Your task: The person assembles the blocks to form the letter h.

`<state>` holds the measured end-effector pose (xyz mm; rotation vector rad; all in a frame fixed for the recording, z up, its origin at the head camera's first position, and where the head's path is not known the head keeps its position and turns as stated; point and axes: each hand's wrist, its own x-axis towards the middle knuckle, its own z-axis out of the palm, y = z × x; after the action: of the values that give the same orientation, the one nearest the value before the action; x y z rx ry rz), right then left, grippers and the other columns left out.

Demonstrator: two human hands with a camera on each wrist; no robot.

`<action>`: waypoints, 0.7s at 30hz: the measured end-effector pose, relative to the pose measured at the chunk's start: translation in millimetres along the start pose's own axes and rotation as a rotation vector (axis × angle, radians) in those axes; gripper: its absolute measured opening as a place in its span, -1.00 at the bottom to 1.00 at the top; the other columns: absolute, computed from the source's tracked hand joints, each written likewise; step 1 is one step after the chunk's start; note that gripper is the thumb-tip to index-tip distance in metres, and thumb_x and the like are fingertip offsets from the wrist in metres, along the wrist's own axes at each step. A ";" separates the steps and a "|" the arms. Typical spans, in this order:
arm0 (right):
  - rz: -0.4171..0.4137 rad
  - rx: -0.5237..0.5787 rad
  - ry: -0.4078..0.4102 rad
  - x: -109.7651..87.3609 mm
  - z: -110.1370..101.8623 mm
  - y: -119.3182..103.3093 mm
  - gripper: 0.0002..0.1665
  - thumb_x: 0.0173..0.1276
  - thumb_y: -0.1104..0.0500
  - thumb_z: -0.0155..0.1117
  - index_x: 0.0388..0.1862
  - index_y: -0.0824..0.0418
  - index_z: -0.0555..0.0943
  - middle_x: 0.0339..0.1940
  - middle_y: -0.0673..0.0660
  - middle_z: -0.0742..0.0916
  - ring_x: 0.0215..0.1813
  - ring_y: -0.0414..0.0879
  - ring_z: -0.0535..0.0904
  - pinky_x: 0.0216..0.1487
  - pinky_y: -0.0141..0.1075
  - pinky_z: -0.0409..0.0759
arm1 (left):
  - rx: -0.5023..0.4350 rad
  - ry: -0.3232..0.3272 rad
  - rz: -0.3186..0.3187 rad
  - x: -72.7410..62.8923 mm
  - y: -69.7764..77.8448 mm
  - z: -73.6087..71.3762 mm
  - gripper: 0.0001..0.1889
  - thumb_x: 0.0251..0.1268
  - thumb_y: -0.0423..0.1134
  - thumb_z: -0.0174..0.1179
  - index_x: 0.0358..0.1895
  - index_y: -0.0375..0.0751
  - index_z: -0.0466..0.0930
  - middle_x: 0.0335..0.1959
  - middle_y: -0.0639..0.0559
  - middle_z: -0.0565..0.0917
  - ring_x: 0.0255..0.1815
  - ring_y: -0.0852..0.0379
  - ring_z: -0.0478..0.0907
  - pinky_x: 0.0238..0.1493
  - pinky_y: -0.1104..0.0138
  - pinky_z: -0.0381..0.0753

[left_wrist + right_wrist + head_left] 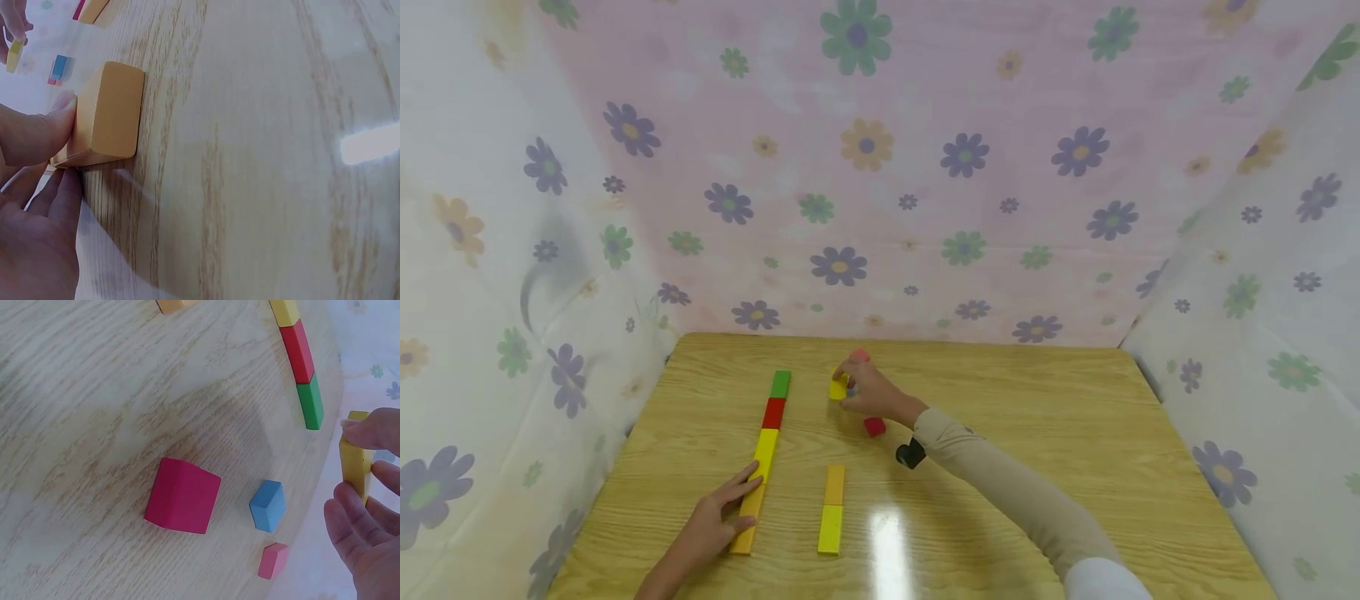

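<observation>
A straight row of blocks runs along the left of the table in the head view: green (781, 384), red (773, 412), yellow (766, 448) and orange (743, 537) nearest the person. At the near end, my left hand (703, 527) holds the orange block between thumb and fingers, one fingertip beside the yellow block. Farther off, my right hand (880, 393) pinches another yellow block (355, 456), raised above the tabletop. Close below that hand lie a crimson block (182, 497), a blue block (267, 506) and a pink block (273, 560).
A second short row, an orange block (835, 485) above a yellow block (830, 531), lies right of my left hand. A black wrist-camera piece (911, 454) shows under the right sleeve. Flowered cloth (910, 208) hangs behind the wooden table (1060, 433) and at both sides.
</observation>
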<state>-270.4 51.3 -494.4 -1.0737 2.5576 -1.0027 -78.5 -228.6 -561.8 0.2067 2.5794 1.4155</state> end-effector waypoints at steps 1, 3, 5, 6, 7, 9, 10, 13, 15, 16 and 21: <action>0.002 0.003 -0.006 -0.8 0.0 -1.4 -0.56 0.15 0.33 0.32 0.05 0.29 0.51 0.06 0.15 0.54 -0.12 0.02 0.52 -0.20 -0.41 0.54 | -0.006 0.002 -0.008 0.1 0.1 0.0 -0.39 0.06 -0.48 0.32 0.27 -0.31 0.43 0.44 -0.06 0.21 0.41 -0.11 0.12 0.23 0.09 0.34; 0.004 0.004 -0.012 -2.7 -0.4 -4.7 -0.57 0.16 0.33 0.31 0.05 0.29 0.51 0.07 0.15 0.53 -0.11 0.04 0.52 -0.20 -0.40 0.53 | -0.016 0.010 -0.021 0.5 0.6 0.2 -0.39 0.05 -0.50 0.32 0.26 -0.30 0.44 0.44 -0.05 0.21 0.41 -0.10 0.12 0.22 0.11 0.35; -0.006 0.003 -0.012 -4.6 -0.7 -7.3 -0.58 0.16 0.33 0.30 0.03 0.29 0.52 0.05 0.14 0.54 -0.13 0.03 0.51 -0.21 -0.40 0.52 | -0.023 0.016 -0.031 0.7 1.1 0.4 -0.39 0.04 -0.52 0.31 0.26 -0.29 0.44 0.44 -0.03 0.21 0.41 -0.08 0.12 0.23 0.13 0.35; -0.016 -0.003 -0.011 -5.5 -0.9 -8.7 -0.59 0.16 0.33 0.30 0.03 0.30 0.52 0.03 0.15 0.54 -0.14 0.04 0.51 -0.21 -0.39 0.52 | -0.024 0.019 -0.036 0.8 1.3 0.5 -0.39 0.04 -0.52 0.31 0.26 -0.29 0.45 0.44 -0.03 0.21 0.41 -0.07 0.12 0.23 0.14 0.35; -0.025 -0.014 -0.011 -6.4 -1.1 -9.8 -0.59 0.16 0.33 0.30 0.02 0.30 0.52 0.02 0.14 0.54 -0.14 0.03 0.51 -0.21 -0.40 0.52 | -0.026 0.022 -0.036 0.9 1.5 0.6 -0.39 0.04 -0.53 0.31 0.26 -0.29 0.45 0.44 -0.03 0.22 0.41 -0.06 0.13 0.24 0.14 0.35; -0.044 -0.017 -0.010 -8.5 -1.3 -11.8 -0.60 0.16 0.34 0.30 0.02 0.33 0.53 -0.01 0.16 0.54 -0.16 0.05 0.51 -0.23 -0.39 0.51 | -0.021 0.027 -0.035 0.8 1.4 0.8 -0.39 0.03 -0.54 0.32 0.25 -0.29 0.45 0.43 -0.02 0.22 0.41 -0.05 0.13 0.25 0.13 0.33; -0.051 -0.020 -0.012 -9.6 -1.3 -12.5 -0.60 0.16 0.34 0.31 0.01 0.33 0.53 -0.02 0.16 0.54 -0.16 0.06 0.51 -0.25 -0.38 0.51 | -0.023 0.026 -0.035 0.8 1.3 0.9 -0.39 0.03 -0.54 0.31 0.25 -0.29 0.45 0.43 -0.02 0.22 0.41 -0.05 0.13 0.25 0.13 0.33; -0.053 -0.036 -0.017 -12.3 -0.3 -12.3 -0.59 0.17 0.31 0.33 0.03 0.32 0.53 -0.01 0.16 0.54 -0.16 0.05 0.51 -0.27 -0.40 0.50 | -0.025 0.022 -0.027 1.1 0.4 1.2 -0.39 0.04 -0.53 0.31 0.26 -0.29 0.45 0.44 -0.02 0.21 0.41 -0.05 0.12 0.25 0.13 0.33; -0.047 -0.039 -0.020 -14.2 0.9 -11.9 -0.58 0.18 0.29 0.34 0.04 0.30 0.53 0.01 0.16 0.54 -0.15 0.04 0.51 -0.28 -0.39 0.50 | -0.029 0.018 -0.023 1.2 -0.2 1.3 -0.39 0.05 -0.52 0.31 0.26 -0.29 0.44 0.44 -0.02 0.21 0.41 -0.06 0.12 0.24 0.14 0.33; -0.044 -0.040 -0.023 -15.1 1.8 -11.1 -0.58 0.18 0.28 0.34 0.04 0.29 0.53 0.03 0.15 0.54 -0.14 0.03 0.51 -0.28 -0.40 0.50 | -0.034 0.016 -0.023 1.3 -0.3 1.3 -0.39 0.05 -0.53 0.30 0.26 -0.30 0.44 0.44 -0.02 0.20 0.42 -0.06 0.11 0.24 0.14 0.34; -0.040 -0.020 -0.036 -21.4 3.8 -12.2 -0.58 0.20 0.28 0.31 0.06 0.28 0.51 0.08 0.16 0.52 -0.12 0.07 0.50 -0.28 -0.38 0.50 | -0.041 0.017 -0.029 0.8 -0.4 1.6 -0.40 0.05 -0.53 0.30 0.26 -0.30 0.44 0.44 -0.02 0.20 0.42 -0.06 0.11 0.25 0.13 0.32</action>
<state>-246.6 57.9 -490.9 -1.1417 2.5325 -0.9607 -78.8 -227.3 -563.0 0.1518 2.5536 1.4642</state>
